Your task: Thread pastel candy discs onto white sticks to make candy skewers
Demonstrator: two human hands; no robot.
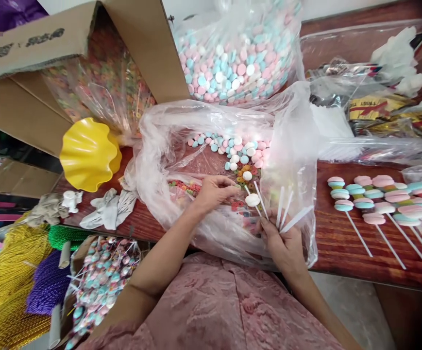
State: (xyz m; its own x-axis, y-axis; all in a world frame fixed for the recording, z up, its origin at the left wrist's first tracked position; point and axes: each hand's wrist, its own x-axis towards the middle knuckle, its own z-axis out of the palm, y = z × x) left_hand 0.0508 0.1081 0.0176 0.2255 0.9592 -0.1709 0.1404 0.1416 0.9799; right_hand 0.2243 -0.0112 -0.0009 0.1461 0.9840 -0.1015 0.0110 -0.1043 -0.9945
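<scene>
White candy disc (252, 200) sits on the tip of one stick, over the open plastic bag (160, 141) at the table (334, 243) edge. Right hand (283, 245) is closed low around a fan of white sticks (287, 214). Left hand (214, 192) has its fingertips pinched over small coloured rings; whether it holds one, cannot tell. Risk, as judged: the loose fan splays and a stick slips, or the disc drops off. Bag folds and glare blur the candies beneath.

The candies (232, 68) are pink, blue and white; the bowl (87, 153) is yellow; the counter (338, 238) is red-brown.
</scene>
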